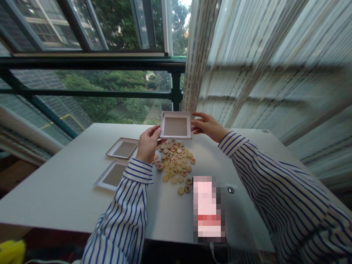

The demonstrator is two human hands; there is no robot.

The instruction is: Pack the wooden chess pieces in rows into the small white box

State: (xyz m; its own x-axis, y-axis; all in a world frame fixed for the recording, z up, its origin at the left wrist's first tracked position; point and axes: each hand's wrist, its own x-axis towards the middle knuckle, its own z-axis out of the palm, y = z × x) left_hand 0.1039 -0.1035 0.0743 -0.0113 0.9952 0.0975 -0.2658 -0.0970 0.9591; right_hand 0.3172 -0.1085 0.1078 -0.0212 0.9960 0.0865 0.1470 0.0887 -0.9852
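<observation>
Soft daylight is streaming through the window beyond the table's far edge; below the near edge, everything's sinking into gloom. The curtain is smearing, stretching rightward, while coarse pixelation is masking the phone.

A curtain, probably sheer, hangs beside the window.

The head camera looks forward and down over the table.

I'm holding a shallow box with my left hand.
Through the head camera I'm seeing my right hand hovering at its right edge, contact unclear; round pieces are lying on the table, two other trays sitting to their left.
</observation>
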